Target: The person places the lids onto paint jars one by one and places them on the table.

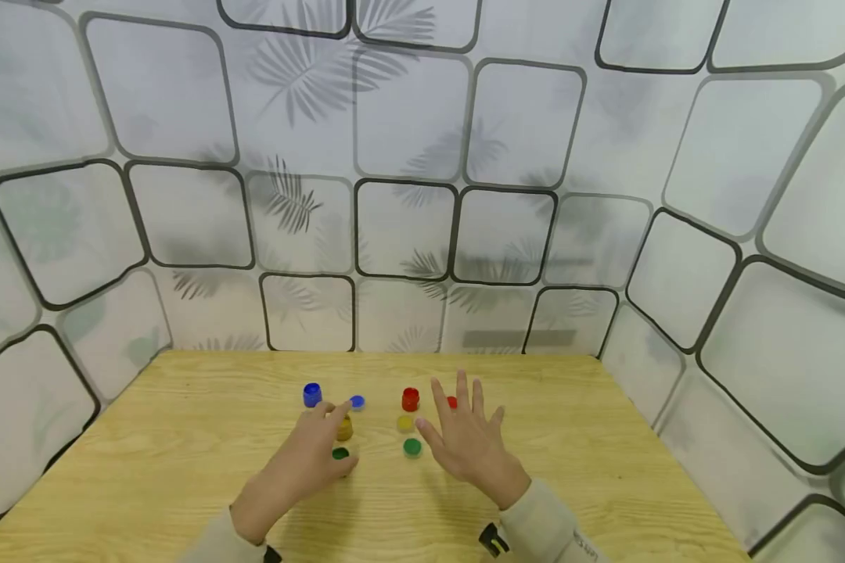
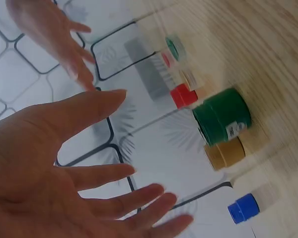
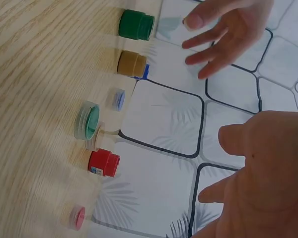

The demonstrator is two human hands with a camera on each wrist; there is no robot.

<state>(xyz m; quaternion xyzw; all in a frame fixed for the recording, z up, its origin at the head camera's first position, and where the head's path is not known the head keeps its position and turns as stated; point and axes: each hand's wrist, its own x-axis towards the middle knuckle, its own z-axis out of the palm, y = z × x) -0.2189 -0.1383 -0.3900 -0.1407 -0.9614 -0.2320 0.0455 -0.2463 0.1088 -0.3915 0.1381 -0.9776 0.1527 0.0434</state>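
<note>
A: How are the hands placed at the near side?
B: The left hand (image 1: 306, 455) is held over the green jar (image 2: 222, 116), thumb and fingers parted, and nothing is gripped. The right hand (image 1: 470, 446) is held with its fingers widely spread above the surface (image 1: 591, 461), right of the green lid (image 1: 412, 448); nothing is pinched there either. Both are probably held clear so that no jar is knocked.
A: Is the green jar touched?
B: In the left wrist view a gap is seen. From the head it is partly covered, so whether its mouth is bare cannot be told.
A: And farther away?
B: Behind it the yellow jar (image 1: 345, 429) is found, with the yellow lid (image 1: 404, 424) to its right. Farthest, the blue jar (image 1: 313, 396) and the red jar (image 1: 411, 400) are stood upright, the blue lid (image 1: 357, 403) and red lid (image 1: 452, 402) being laid at their right, presumably so that colours are not confused.
</note>
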